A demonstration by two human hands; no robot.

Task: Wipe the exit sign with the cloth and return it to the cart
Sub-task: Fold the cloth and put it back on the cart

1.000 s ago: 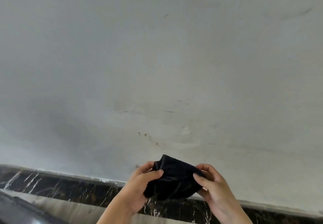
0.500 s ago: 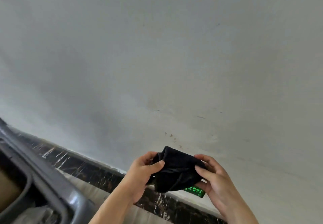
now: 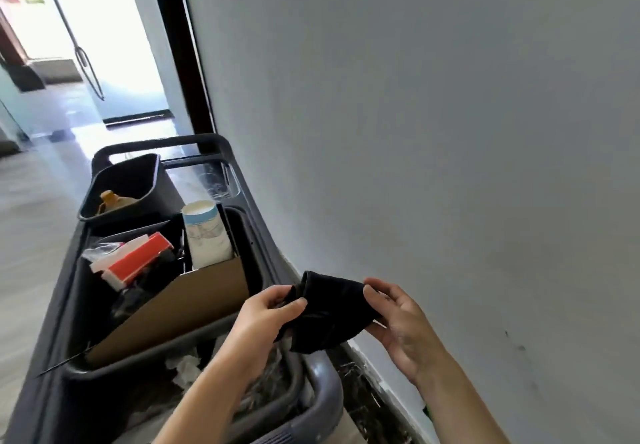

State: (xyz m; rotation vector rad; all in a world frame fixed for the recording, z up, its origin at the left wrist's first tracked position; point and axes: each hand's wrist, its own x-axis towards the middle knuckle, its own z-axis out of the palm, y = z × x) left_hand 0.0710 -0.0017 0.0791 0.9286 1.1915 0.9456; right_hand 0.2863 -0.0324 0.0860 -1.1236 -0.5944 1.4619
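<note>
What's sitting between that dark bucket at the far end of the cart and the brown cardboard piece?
In the head view, between the dark bucket and the cardboard stand a white cylindrical container and a red-and-white box, in the cart's tray.

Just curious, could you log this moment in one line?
stage: returning | left hand + right hand: gripping crumpled black cloth | above grey plastic cart

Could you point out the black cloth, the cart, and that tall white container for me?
black cloth [image 3: 329, 312], head view, middle of the bunched fabric.
cart [image 3: 323, 379], head view, rounded grey near handle.
tall white container [image 3: 207, 235], head view, printed side, standing upright in the cart.
</note>
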